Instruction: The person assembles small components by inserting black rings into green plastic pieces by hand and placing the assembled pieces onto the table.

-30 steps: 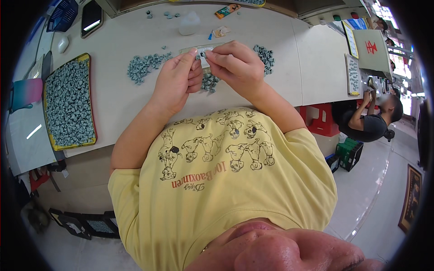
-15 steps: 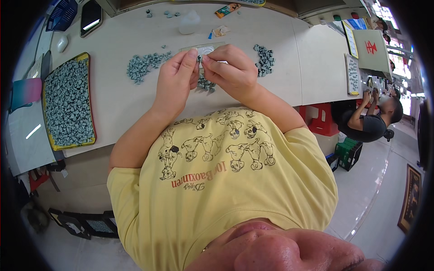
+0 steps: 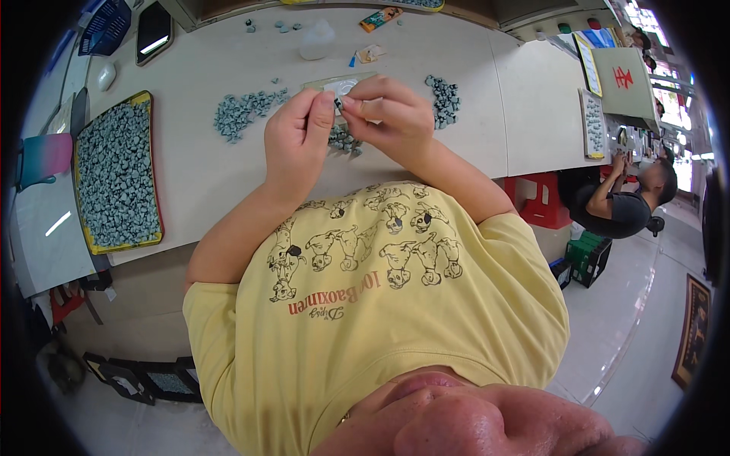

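Above the table's near middle, both hands are close together at chest height. My right hand [image 3: 391,121] pinches a small dark grey-green piece [image 3: 338,102] between thumb and fingertips; its exact kind is too small to make out. My left hand [image 3: 299,135] is closed beside it, thumb pressed against the index finger, and whatever it may grip is hidden. Under the hands lie a small pile of similar pieces [image 3: 344,140] and a pale flat mat [image 3: 319,81], both partly covered. Loose grey-green piles lie to the left [image 3: 243,114] and right [image 3: 442,102].
A yellow-rimmed tray [image 3: 157,216] full of such pieces stands at the left. Farther back are a phone [image 3: 154,34], a blue basket [image 3: 105,26], a translucent container [image 3: 316,42] and an orange-green packet [image 3: 380,19]. Another person [image 3: 620,205] sits at the far right.
My hands have drawn slightly apart at the fingertips. The small piece now shows more at my right fingertips, and my left thumb has folded down a little.
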The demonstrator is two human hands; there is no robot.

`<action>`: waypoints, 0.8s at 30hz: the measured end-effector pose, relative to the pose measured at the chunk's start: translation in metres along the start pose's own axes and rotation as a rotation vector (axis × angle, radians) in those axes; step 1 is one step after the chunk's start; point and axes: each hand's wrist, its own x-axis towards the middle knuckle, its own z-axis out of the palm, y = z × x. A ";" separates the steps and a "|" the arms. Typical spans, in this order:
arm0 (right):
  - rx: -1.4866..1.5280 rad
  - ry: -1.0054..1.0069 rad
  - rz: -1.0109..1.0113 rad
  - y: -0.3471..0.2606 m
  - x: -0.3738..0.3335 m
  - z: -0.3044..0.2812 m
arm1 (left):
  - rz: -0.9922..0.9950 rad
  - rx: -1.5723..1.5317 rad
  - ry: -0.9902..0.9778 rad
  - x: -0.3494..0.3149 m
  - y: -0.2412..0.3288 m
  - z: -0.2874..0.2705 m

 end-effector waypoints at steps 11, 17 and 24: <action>0.034 -0.070 0.341 -0.012 0.002 -0.004 | 0.012 -0.039 0.007 -0.002 0.001 0.001; -0.064 -0.160 0.302 -0.015 -0.003 -0.014 | 0.158 0.152 -0.022 0.002 -0.005 0.006; -0.121 -0.488 0.552 0.011 -0.003 -0.075 | -0.144 0.305 -0.278 0.004 -0.010 0.009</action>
